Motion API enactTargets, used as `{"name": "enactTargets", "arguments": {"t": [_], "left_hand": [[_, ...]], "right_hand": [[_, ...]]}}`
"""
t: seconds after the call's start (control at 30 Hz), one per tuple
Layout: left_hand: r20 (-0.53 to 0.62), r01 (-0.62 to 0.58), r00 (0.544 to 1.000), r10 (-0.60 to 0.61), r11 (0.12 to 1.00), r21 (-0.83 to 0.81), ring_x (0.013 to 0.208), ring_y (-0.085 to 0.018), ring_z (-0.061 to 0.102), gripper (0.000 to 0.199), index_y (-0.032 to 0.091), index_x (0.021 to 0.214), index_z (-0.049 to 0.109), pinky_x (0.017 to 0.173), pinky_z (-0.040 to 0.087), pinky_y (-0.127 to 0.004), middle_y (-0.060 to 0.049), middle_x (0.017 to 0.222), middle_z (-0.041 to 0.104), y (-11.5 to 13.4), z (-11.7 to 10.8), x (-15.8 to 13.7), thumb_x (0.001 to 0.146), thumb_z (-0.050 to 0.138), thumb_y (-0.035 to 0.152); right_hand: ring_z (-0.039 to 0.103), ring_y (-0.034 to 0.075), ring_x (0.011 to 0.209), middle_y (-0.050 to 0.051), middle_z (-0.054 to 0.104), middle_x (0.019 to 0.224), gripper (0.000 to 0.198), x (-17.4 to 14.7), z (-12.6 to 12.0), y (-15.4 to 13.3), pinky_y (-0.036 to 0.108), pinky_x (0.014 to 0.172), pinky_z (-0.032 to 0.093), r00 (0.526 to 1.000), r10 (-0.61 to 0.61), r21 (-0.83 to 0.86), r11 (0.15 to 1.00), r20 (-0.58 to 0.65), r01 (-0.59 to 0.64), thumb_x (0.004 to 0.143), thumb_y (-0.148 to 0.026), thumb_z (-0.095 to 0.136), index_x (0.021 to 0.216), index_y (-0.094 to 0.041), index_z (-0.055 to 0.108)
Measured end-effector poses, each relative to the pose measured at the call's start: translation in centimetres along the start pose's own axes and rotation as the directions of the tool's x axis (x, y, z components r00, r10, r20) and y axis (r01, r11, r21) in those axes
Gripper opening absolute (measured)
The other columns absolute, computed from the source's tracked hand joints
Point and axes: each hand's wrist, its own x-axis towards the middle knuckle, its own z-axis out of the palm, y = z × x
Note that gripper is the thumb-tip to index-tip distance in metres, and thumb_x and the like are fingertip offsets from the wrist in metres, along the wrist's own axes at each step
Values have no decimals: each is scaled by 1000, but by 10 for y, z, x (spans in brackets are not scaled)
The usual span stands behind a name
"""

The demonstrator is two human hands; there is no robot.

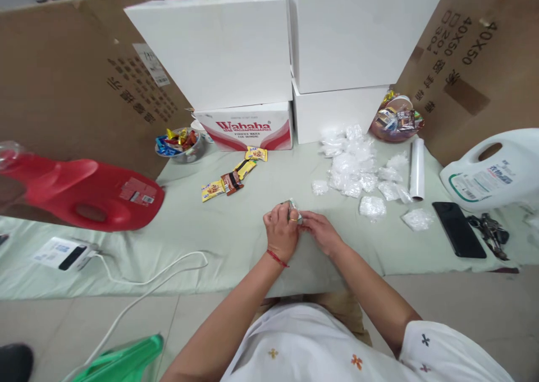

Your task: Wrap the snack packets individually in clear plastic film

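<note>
Near the table's front middle, my left hand (281, 231), with a red string bracelet and a ring, is closed round a small packet (292, 204). The packet looks shiny and partly clear, with dark and greenish parts; my fingers hide most of it. My right hand (322, 231) pinches the packet's right side, its fingertips meeting those of my left hand. Beyond my hands to the left, yellow snack packets (213, 190) and a brown packet (232, 183) lie in a slanting row. A pile of clear plastic-wrapped bundles (351, 166) spreads out to the right.
Red jug (113, 194), bowl of wrapped sweets (181, 145), power bank (63, 254) and white cable (147, 282) are left. Right are a film roll (417, 169), phone (458, 230), keys (490, 233), white jug (492, 174) and snack basket (396, 124). White boxes (219, 50) stand behind.
</note>
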Motion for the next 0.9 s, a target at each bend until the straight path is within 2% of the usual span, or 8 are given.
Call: {"name": "enactTargets", "arguments": {"t": [0.1, 0.27, 0.43, 0.57, 0.63, 0.73, 0.87, 0.9], "left_hand": [[14, -131, 991, 132, 988, -81, 129, -31, 55, 38, 21, 121, 58, 105, 40, -55, -18, 128, 64, -2, 7, -3, 86, 51, 8], [12, -310, 939, 344, 861, -404, 149, -34, 38, 82, 18, 151, 30, 115, 39, -62, -21, 149, 48, 14, 14, -19, 71, 50, 8], [33, -327, 910, 413, 765, -555, 150, -32, 38, 79, 23, 150, 29, 117, 42, -61, -18, 152, 47, 23, 7, -28, 75, 47, 3], [38, -271, 947, 320, 856, -441, 139, -30, 50, 66, 27, 146, 39, 111, 50, -56, -16, 140, 55, -6, -10, -38, 83, 48, 6], [14, -196, 977, 211, 927, -319, 133, -31, 54, 58, 29, 141, 45, 107, 53, -56, -14, 136, 57, -32, -20, -48, 86, 51, 11], [-6, -74, 997, 74, 985, -153, 125, -34, 58, 45, 30, 131, 52, 103, 52, -59, -13, 131, 59, -73, -33, -68, 87, 54, 21], [19, -24, 1000, 24, 1000, -7, 110, -33, 63, 32, 28, 121, 57, 97, 53, -57, -12, 118, 65, -102, -35, -90, 89, 52, 26], [8, -42, 999, 42, 999, 23, 109, -33, 63, 29, 27, 118, 59, 97, 53, -54, -12, 116, 65, -104, -34, -93, 89, 52, 26]], "right_hand": [[66, 20, 88, 6, 73, 92, 50, -9, 4, 1, 33, 84, 52, 996, 88, 201, 976, -4, -85, 79, -68, 69, 94, -20, 73], [66, 19, 85, 4, 72, 89, 54, -10, -2, 1, 32, 79, 52, 985, 99, 251, 966, -138, -62, 74, -70, 76, 93, -20, 70], [67, 20, 87, 4, 73, 95, 51, -16, -20, 3, 33, 79, 55, 970, 39, 237, 971, -240, 20, 73, -66, 79, 96, -21, 70], [67, 21, 90, 5, 73, 102, 44, -24, -56, -19, 36, 83, 58, 939, -36, 166, 981, -343, 98, 78, -59, 78, 102, -23, 72], [68, 20, 91, 4, 72, 109, 43, -18, -91, -42, 36, 83, 59, 875, -107, 118, 976, -471, 183, 77, -51, 80, 108, -24, 71], [67, 16, 81, 3, 71, 107, 39, 11, -164, -92, 34, 78, 61, 708, -265, -34, 946, -655, 323, 77, -41, 78, 110, -23, 68], [63, 10, 68, 0, 67, 94, 20, 77, -270, -169, 27, 68, 59, 390, -417, -269, 885, -821, 379, 84, -26, 62, 103, -20, 63], [63, 10, 67, 0, 66, 93, 21, 95, -291, -185, 27, 67, 59, 331, -441, -321, 876, -834, 360, 86, -24, 58, 106, -19, 62]]}}
